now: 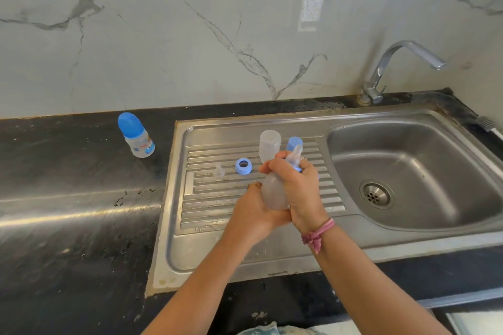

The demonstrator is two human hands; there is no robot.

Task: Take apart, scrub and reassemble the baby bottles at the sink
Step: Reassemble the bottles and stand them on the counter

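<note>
Over the steel drainboard (206, 215) I hold a clear baby bottle (273, 193) tilted, its teat (295, 153) pointing up and away. My left hand (254, 209) grips the bottle's base from below. My right hand (298, 187) wraps round its neck and blue collar. On the drainboard lie a loose clear teat (219, 172), a blue screw ring (243, 166), an upside-down clear bottle body (269, 145) and a blue cap (294, 143) behind my hands. A whole bottle with a blue cap (137, 135) stands on the black counter at the left.
The sink bowl (416, 174) with its drain (376, 194) lies to the right, under a chrome tap (394, 68) with no water running. Black counter (68, 171) with water drops stretches left. A marble wall stands behind.
</note>
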